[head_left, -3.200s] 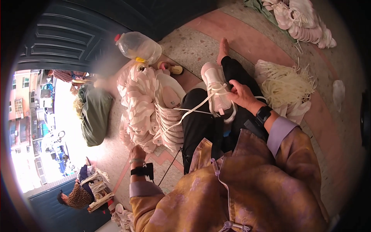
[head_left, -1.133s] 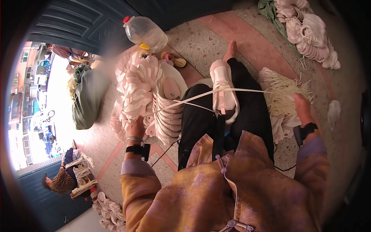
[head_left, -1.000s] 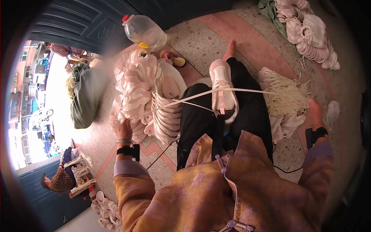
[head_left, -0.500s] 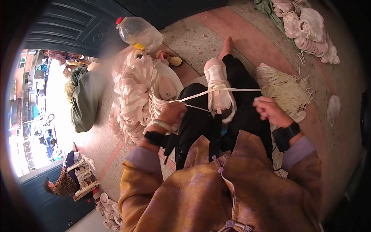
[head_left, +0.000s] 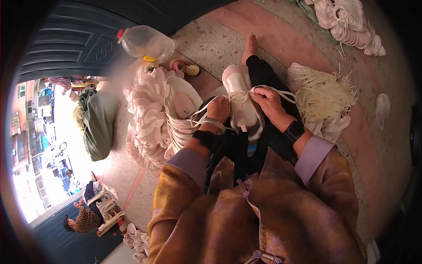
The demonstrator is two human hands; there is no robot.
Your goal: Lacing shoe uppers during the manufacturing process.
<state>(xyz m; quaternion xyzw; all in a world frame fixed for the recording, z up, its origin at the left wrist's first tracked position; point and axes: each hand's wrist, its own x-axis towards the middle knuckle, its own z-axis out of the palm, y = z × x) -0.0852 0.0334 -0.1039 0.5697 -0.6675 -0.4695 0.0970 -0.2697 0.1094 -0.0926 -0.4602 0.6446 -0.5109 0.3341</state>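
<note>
A pale pink and white sneaker (head_left: 243, 113) rests between my thighs, toe pointing away from me. White shoelace runs through its upper eyelets. My right hand (head_left: 270, 103) is closed at the sneaker's right side, pinching the shoelace (head_left: 288, 93), which loops out to the right over my black trouser leg. On the other side my left hand (head_left: 218, 110) is curled shut close to the sneaker's edge. Slack lace hangs in a loop left of that hand; its fingertips are partly hidden.
Left of my leg lies a big pile of pink shoe uppers (head_left: 147, 114). A bundle of pale laces (head_left: 323, 90) sits at right. Beyond are a clear plastic jug (head_left: 147, 43), a slipper (head_left: 190, 69), a green sack (head_left: 96, 127) and more shoe parts (head_left: 351, 22). Another person (head_left: 85, 219) sits far left.
Both hands have come inward from wide apart to the sneaker's sides. The lace, stretched taut across before, now hangs in slack loops. The view has shifted slightly.
</note>
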